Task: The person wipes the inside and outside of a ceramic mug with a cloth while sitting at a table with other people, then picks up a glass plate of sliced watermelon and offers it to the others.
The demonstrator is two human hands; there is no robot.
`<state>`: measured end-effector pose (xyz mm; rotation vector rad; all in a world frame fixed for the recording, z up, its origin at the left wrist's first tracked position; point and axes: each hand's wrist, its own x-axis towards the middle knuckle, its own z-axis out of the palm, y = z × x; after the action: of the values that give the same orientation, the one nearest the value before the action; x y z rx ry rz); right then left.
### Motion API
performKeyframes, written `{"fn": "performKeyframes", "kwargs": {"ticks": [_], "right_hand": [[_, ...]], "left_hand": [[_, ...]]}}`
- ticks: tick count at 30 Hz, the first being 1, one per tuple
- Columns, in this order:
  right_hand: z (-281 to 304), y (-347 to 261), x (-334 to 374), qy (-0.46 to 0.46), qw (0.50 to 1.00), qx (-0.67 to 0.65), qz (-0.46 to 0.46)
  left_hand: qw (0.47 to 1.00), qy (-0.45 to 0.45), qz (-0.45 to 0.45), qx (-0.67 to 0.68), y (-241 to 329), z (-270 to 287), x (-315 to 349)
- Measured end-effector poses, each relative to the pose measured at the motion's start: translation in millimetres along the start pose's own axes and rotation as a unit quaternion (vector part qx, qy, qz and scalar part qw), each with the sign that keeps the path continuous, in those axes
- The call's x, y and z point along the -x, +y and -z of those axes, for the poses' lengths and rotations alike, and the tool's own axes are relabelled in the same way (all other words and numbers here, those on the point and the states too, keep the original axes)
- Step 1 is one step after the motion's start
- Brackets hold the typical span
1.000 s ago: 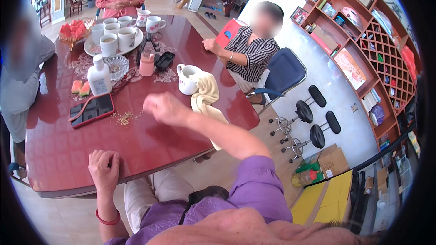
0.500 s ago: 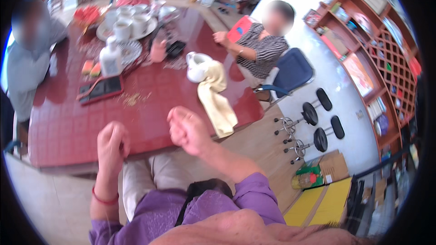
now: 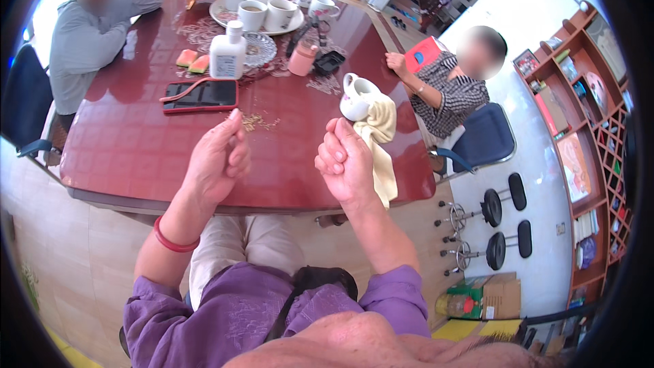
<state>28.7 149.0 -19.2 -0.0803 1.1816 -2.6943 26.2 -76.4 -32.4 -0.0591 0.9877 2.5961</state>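
Decent gap mid-frame, messy up top and on the right.
Between the left hand (image 3: pixel 219 153) and right hand (image 3: pixel 346 157) there's a bare lane of surface (image 3: pixel 283 180) running up past the crumbs (image 3: pixel 259 123), and the left of the frame's pretty open too. Straight up from the left hand you'd hit the phone (image 3: pixel 204 102), then the white bottle (image 3: pixel 227 54), with the glass dish (image 3: pixel 261 50) just beside it. Top centre is blocked by the cup tray (image 3: pixel 297 25), with the pink jar (image 3: pixel 302 59) below. Right of centre, the mug (image 3: pixel 355 101) and draped cloth (image 3: pixel 381 157) wall off the right hand's outer side.
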Motion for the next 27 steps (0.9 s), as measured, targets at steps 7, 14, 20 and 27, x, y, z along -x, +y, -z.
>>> {"fn": "performKeyframes", "kwargs": {"ticks": [7,14,20,27], "right_hand": [[47,-75,2,0.094,0.919,0.366,0.114],[84,-134,-64,0.073,0.530,0.830,0.158],[62,-128,-82,0.045,0.424,0.898,0.108],[58,-125,-72,0.007,0.378,0.914,0.148]], "left_hand": [[0.999,-0.013,0.048,0.000,-24,-9,-7],[0.989,-0.072,0.084,-0.102,-49,-63,-52],[0.969,-0.089,0.101,-0.208,-78,-102,-102],[0.967,-0.072,0.099,-0.221,-83,-115,-119]]}}
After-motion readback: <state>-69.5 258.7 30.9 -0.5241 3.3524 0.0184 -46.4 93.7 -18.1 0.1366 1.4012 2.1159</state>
